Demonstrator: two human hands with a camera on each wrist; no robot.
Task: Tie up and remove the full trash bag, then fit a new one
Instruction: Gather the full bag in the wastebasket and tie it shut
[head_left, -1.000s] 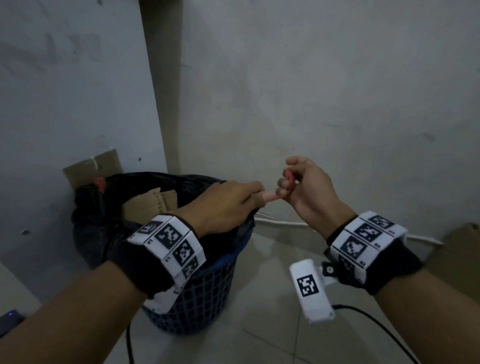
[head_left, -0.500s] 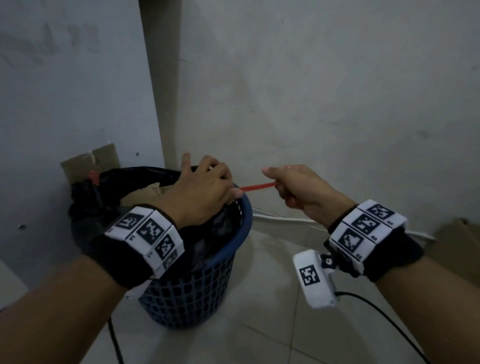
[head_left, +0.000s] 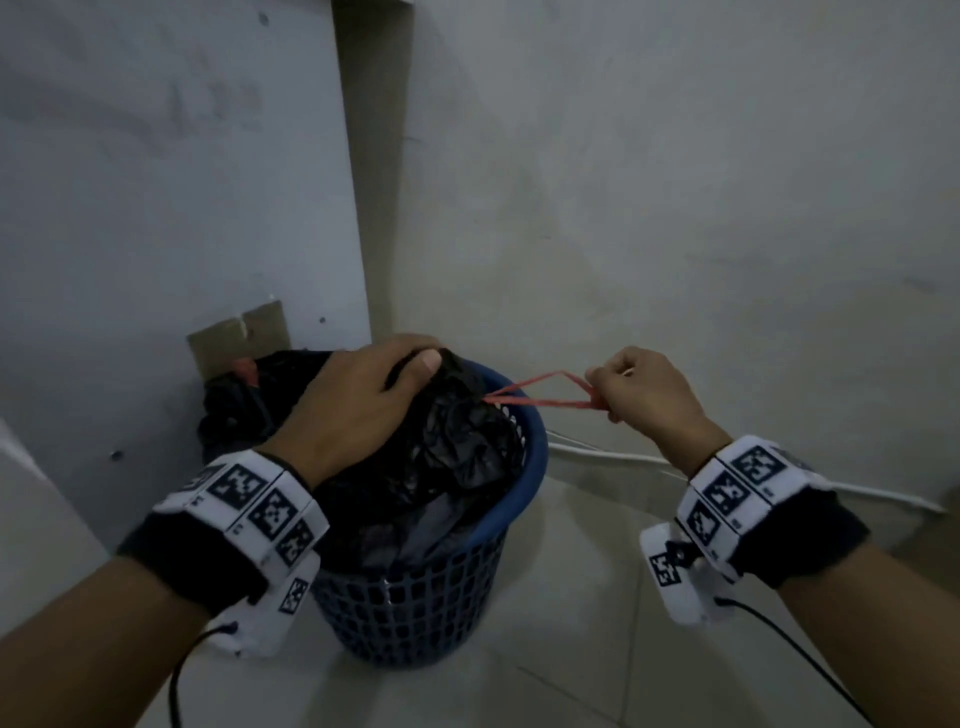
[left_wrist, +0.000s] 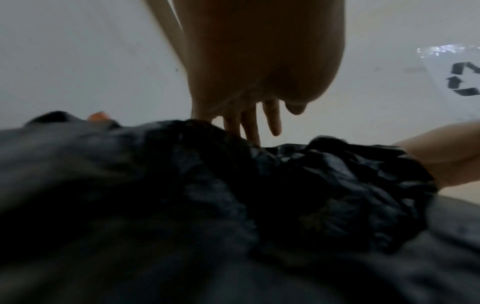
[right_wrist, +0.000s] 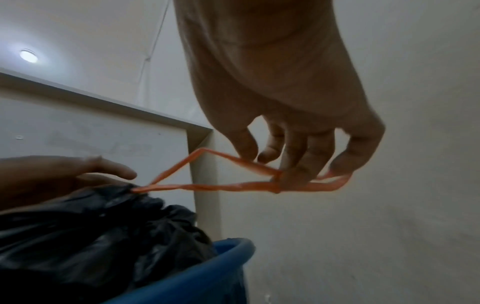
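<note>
A full black trash bag (head_left: 457, 452) sits in a blue mesh bin (head_left: 415, 608). My left hand (head_left: 363, 400) lies on top of the bag and pinches its bunched rim between thumb and fingers. My right hand (head_left: 639, 384), to the right of the bin, grips the red drawstring (head_left: 540, 392), which runs taut as a loop from the bag's rim. In the right wrist view the drawstring (right_wrist: 207, 187) passes round the curled fingers (right_wrist: 306, 160) above the bag (right_wrist: 91, 226). The left wrist view shows crumpled bag (left_wrist: 285, 185) under my left hand (left_wrist: 259, 61). A second red tab (head_left: 244, 369) shows at the bag's far left.
The bin stands in a wall corner on a tiled floor (head_left: 571, 649). Cardboard (head_left: 234, 332) leans behind it against a pale panel (head_left: 156, 208). A white cable (head_left: 623, 457) runs along the foot of the wall. A clear plastic sheet with a recycling mark (left_wrist: 462, 82) shows in the left wrist view.
My hands were together at the drawstring. The left hand moved onto the bag's top and took its rim; the right hand pulled the string out rightward, lengthening the loop and gathering the bag's mouth.
</note>
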